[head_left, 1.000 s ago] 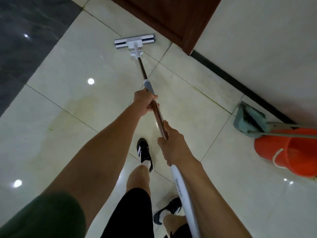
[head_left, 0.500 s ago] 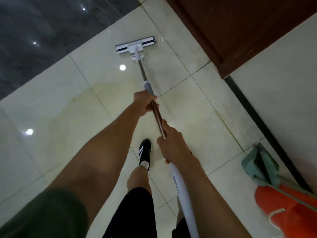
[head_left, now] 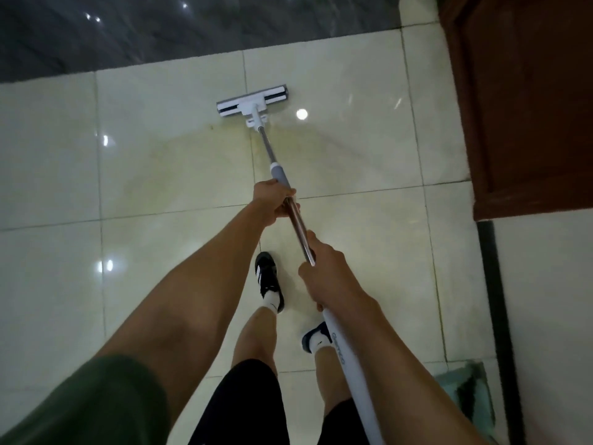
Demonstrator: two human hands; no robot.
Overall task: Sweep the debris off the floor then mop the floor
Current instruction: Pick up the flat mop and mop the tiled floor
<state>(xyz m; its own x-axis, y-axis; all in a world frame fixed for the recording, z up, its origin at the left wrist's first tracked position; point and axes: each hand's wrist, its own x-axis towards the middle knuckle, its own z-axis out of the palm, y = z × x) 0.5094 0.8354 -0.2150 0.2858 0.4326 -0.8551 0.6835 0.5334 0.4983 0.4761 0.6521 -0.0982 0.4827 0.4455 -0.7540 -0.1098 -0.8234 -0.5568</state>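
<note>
here both hands are wrapped round the mop handle [head_left: 296, 220]: the left hand [head_left: 272, 200] grips it just below the grey collar, nearer the mop head [head_left: 252, 101], and the right hand [head_left: 327, 271] grips it further back, where the metal tube meets the white section. the mop head lies flat on the cream floor [head_left: 160, 175], well ahead of both hands, near the dark tile strip [head_left: 192, 27]. right of the mop head stands a brown door [head_left: 529, 107].
</note>
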